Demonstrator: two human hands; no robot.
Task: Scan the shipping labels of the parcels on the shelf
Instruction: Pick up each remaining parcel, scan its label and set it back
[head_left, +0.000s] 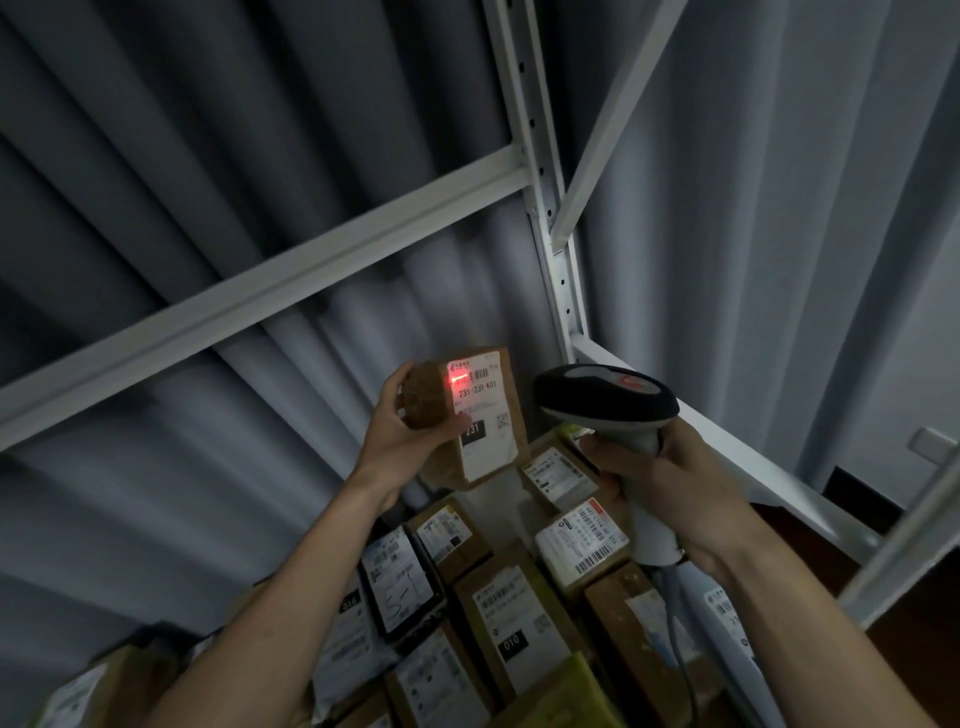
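- Parcels: one brown cardboard parcel with a white label (470, 415) raised in the left hand's (410, 426) grip; roughly ten more lie on the shelf (727, 447).
- Right hand (665, 483) clenches one grey-and-black handheld scanner (608, 400), aimed at the red-lit label.

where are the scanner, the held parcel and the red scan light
scanner (608, 397), head view, on its dark head
held parcel (431, 400), head view, on its brown side
red scan light (460, 379), head view, on the glow across the label's top
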